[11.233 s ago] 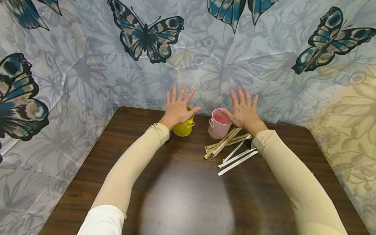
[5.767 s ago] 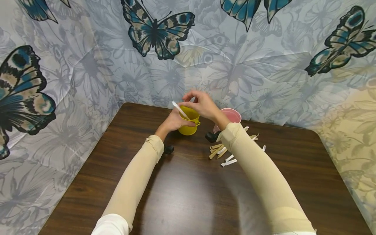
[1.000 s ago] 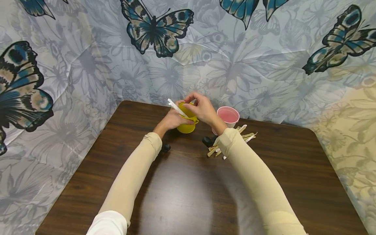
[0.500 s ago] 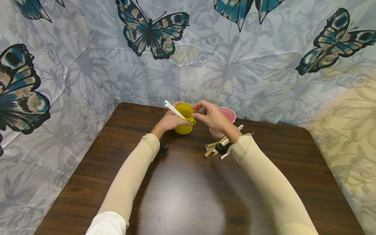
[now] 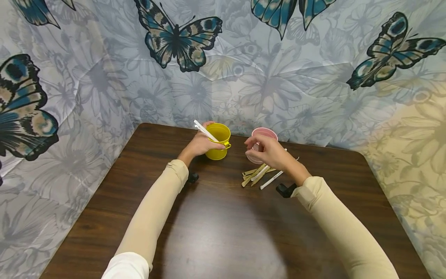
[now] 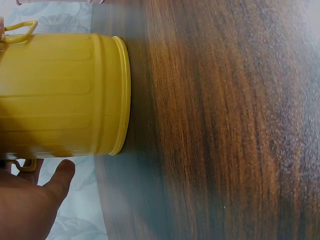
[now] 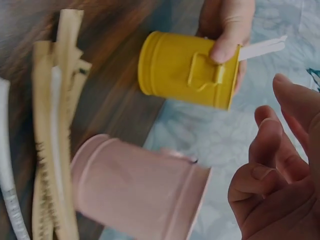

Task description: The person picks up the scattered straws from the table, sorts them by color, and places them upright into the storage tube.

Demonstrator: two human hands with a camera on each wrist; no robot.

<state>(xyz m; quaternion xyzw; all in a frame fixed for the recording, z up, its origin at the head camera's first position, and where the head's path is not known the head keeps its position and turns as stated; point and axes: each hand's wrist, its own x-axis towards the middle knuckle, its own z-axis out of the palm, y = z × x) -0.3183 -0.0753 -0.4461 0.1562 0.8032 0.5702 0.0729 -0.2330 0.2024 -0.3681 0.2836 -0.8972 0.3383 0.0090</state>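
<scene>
My left hand (image 5: 201, 144) grips a small yellow metal bucket (image 5: 216, 155), its thumb over the near rim by the side handle. White paper-wrapped straws (image 5: 204, 130) lean inside it, their upper ends sticking out past the rim; in the right wrist view (image 7: 262, 48) they show as a close pair. My right hand (image 5: 273, 154) hovers in front of a pink bucket (image 7: 140, 187), fingers loosely bent and holding nothing. Below that hand lies a loose pile of brown paper-wrapped sticks (image 5: 249, 178) with white ones mixed in. One white wrapped straw (image 5: 272, 180) lies at the pile's near side.
Both buckets stand near the back edge of a dark wooden table (image 5: 216, 232). A cloth (image 5: 278, 89) printed with butterflies and flowers hangs right behind it. Black wrist cameras (image 5: 285, 190) sit under both wrists.
Over the whole span, white straws have gone from the table into the yellow bucket. In the last second my right hand has drawn away from it, rightward to the pink bucket and pile.
</scene>
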